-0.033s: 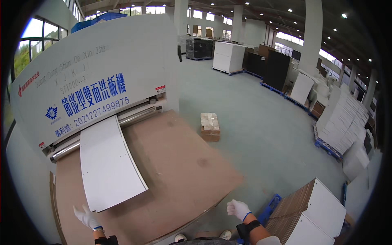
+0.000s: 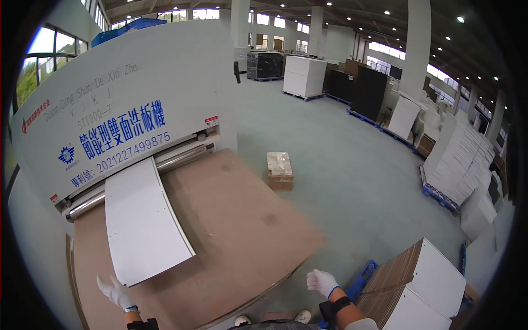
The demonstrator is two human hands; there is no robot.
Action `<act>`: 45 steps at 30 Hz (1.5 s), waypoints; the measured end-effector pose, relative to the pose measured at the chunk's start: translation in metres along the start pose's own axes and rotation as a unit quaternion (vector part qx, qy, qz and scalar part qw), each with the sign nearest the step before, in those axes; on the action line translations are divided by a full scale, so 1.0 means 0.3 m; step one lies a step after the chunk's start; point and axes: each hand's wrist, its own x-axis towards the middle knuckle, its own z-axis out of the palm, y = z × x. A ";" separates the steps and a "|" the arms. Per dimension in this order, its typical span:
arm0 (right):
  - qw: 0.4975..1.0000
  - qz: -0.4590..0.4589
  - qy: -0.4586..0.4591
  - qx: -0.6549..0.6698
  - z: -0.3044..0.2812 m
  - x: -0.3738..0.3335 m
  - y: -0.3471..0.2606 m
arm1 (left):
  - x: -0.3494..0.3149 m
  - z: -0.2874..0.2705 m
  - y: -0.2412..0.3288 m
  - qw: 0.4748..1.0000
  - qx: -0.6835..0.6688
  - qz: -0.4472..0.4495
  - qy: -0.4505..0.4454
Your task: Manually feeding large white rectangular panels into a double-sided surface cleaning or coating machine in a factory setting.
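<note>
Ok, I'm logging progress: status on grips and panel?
Left grip open, beside white panel. Right grip curled, apparently empty. Panel's far end at metal roller. No obstruction visible.

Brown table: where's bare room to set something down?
Free: the table right of the white panel, up to the roller; the floor between the carton and the white stack. Crowded: the table's left side, with the white panel and left hand; lower right, with the board stack.
</note>
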 end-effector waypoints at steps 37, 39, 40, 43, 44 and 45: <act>0.679 0.168 0.629 -0.338 -1.592 -0.298 -0.200 | -1.496 0.159 1.103 0.685 -0.091 0.572 -0.441; 0.673 0.185 0.620 -0.359 -1.599 -0.296 -0.212 | -1.502 0.157 1.105 0.687 -0.077 0.584 -0.426; 0.673 0.187 0.620 -0.356 -1.606 -0.296 -0.213 | -1.507 0.155 1.109 0.689 -0.066 0.593 -0.412; 0.679 0.208 0.617 -0.340 -1.615 -0.309 -0.203 | -1.516 0.173 1.099 0.676 -0.072 0.612 -0.405; 0.692 0.202 0.604 -0.339 -1.609 -0.318 -0.189 | -1.522 0.182 1.094 0.673 -0.075 0.613 -0.408; 0.705 0.197 0.592 -0.337 -1.600 -0.330 -0.170 | -1.532 0.192 1.088 0.664 -0.076 0.617 -0.416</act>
